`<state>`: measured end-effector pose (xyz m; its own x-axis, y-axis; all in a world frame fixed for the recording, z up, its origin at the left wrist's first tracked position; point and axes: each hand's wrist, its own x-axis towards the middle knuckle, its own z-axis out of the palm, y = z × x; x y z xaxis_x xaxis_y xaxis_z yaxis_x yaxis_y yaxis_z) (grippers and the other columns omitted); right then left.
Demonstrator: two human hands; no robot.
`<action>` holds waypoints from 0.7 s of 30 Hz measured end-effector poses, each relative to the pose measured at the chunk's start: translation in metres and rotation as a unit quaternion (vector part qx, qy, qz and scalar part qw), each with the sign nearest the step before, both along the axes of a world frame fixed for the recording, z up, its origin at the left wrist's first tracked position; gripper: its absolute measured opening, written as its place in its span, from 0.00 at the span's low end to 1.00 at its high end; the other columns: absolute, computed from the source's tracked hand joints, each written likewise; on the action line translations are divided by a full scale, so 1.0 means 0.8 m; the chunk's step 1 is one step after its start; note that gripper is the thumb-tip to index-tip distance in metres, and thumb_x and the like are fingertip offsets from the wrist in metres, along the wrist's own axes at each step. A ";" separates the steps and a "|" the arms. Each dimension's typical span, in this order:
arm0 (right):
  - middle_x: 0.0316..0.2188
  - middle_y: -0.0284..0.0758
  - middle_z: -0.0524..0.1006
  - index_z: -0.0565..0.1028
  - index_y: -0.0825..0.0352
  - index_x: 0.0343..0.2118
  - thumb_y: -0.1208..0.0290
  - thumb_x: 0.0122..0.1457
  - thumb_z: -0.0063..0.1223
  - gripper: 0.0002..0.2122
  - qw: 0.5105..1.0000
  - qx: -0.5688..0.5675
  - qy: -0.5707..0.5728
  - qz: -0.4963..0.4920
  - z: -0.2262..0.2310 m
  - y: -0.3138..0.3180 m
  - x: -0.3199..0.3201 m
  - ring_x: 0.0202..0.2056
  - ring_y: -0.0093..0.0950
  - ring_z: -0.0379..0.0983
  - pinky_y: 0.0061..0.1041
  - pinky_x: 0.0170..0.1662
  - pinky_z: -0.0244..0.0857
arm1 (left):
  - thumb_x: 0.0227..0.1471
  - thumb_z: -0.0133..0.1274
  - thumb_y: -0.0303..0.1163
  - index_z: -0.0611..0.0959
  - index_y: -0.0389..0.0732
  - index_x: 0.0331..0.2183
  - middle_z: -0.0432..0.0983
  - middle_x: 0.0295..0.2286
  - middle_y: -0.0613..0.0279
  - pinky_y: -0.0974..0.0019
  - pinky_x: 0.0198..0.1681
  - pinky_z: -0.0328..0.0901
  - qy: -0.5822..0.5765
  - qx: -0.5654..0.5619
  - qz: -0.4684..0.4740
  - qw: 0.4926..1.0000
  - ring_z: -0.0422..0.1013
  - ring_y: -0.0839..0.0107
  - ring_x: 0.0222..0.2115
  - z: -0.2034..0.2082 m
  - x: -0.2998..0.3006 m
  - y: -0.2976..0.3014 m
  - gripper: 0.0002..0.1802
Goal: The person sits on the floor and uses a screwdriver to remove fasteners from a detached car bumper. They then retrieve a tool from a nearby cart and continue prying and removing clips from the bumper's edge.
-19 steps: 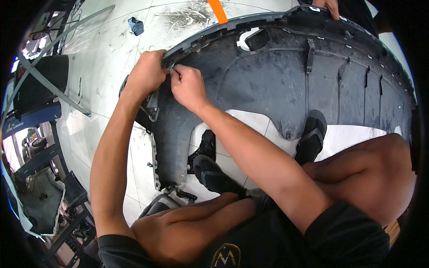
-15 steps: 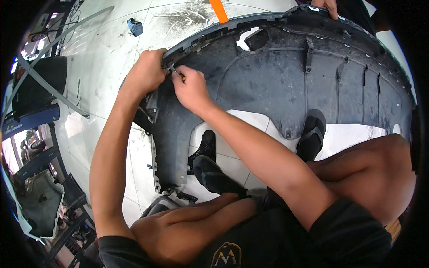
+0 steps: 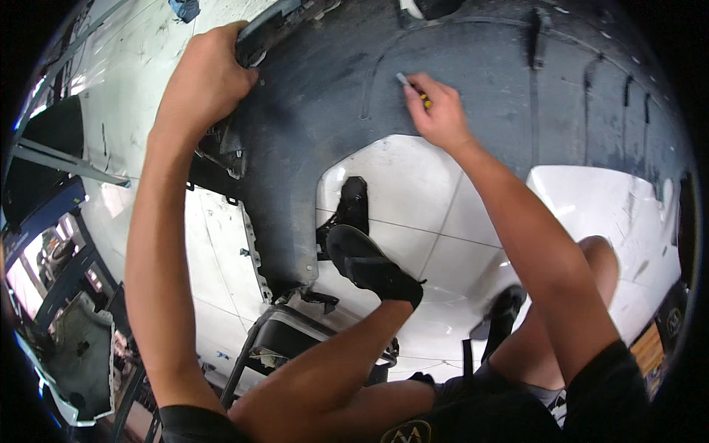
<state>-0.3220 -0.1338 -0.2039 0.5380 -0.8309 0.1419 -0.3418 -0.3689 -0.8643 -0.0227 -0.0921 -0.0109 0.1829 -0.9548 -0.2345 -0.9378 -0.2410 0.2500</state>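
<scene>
A large dark bumper cover (image 3: 317,111) lies inner side up in front of me, with a cut-out at its near edge. At its far left end, my left hand (image 3: 207,81) is closed round the rim, the thumb on the inner side. My right hand (image 3: 443,114) is above the middle of the cover, apart from the left. Its fingers close on a small tool (image 3: 426,101) with a yellow-and-black handle and a pale metal tip; the rest of the tool is hidden in the hand, so its kind is unclear.
My left foot in a black slipper (image 3: 362,258) is by the cut-out, over white floor tiles (image 3: 399,177). A black-framed stool or stand (image 3: 288,340) is beside my left leg. Shelving with parts (image 3: 77,354) lines the left, and a crumpled blue cloth (image 3: 185,9) lies at the top.
My right hand has moved right, away from my left hand, carrying the tool. My right foot has drawn back toward me. Another person's hand and an orange strip have left the view.
</scene>
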 end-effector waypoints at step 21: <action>0.27 0.41 0.76 0.78 0.67 0.30 0.69 0.57 0.58 0.06 0.870 0.300 -0.377 -0.108 0.030 0.078 0.203 0.27 0.42 0.78 0.39 0.30 0.72 | 0.46 0.69 0.21 0.86 0.31 0.38 0.84 0.32 0.61 0.69 0.40 0.71 -0.015 0.112 0.074 0.991 0.77 0.75 0.32 -0.010 -0.016 -0.017 0.14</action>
<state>-0.1595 -0.0713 -0.1797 0.3021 -0.9472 -0.1076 0.3994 0.2282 -0.8879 -0.0353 -0.1056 -0.0191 0.3276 -0.8415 -0.4296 -0.8939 -0.4233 0.1474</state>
